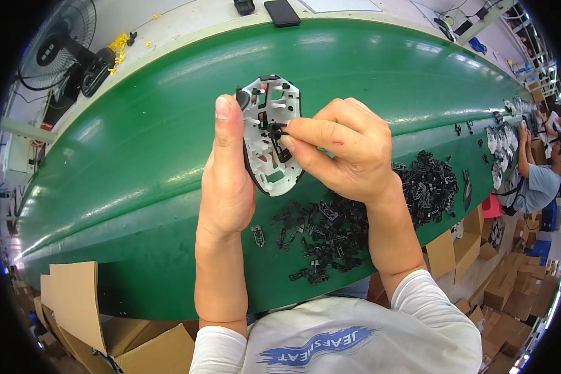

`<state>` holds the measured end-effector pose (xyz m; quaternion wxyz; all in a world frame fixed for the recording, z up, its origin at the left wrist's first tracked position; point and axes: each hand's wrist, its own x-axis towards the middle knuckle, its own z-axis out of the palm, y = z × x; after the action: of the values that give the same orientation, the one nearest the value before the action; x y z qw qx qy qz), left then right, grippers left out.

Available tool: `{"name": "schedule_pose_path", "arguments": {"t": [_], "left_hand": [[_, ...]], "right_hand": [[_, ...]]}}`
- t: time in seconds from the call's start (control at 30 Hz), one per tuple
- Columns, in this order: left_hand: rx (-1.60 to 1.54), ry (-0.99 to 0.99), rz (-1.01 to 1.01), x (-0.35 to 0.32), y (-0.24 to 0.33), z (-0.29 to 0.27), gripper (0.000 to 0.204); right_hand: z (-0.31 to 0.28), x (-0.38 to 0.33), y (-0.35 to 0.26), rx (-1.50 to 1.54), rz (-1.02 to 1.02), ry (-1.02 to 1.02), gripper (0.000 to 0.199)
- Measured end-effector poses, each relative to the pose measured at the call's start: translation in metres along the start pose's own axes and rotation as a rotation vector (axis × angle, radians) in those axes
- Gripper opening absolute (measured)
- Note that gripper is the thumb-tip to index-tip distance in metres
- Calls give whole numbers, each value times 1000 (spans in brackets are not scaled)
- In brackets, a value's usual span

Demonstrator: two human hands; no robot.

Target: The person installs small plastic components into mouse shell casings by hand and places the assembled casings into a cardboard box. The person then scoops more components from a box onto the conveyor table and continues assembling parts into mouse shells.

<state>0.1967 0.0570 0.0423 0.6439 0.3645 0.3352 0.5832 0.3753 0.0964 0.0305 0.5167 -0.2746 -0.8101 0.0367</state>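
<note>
Two hands up over the green belt (168, 143): left hand (227, 181) grips the white shell (274, 134), right hand (343, 146) pinches a small black clip (279, 132) into it (seating looks unfinished), black clips (330, 230) piled below the right wrist.

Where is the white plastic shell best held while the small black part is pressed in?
By its long side edges, from the left, as the left hand does: the white plastic shell stands upright with its ribbed inside facing the right hand, leaving it open for the small black part.
</note>
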Motion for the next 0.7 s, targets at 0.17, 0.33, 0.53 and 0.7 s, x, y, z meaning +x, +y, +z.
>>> {"name": "schedule_pose_path", "arguments": {"t": [0.17, 0.33, 0.53, 0.7], "left_hand": [[68, -27, 26, -2, -3, 4, 68], [68, 58, 32, 1, -6, 8, 67], [72, -14, 48, 1, -12, 7, 65], [135, -23, 55, 3, -16, 4, 63]], "right_hand": [[7, -1, -2, -73, -30, 75, 20], [5, 1, 0, -61, 51, 23, 17], [7, -2, -9, -36, 175, 47, 10], [0, -3, -8, -52, 236, -58, 11]]}}
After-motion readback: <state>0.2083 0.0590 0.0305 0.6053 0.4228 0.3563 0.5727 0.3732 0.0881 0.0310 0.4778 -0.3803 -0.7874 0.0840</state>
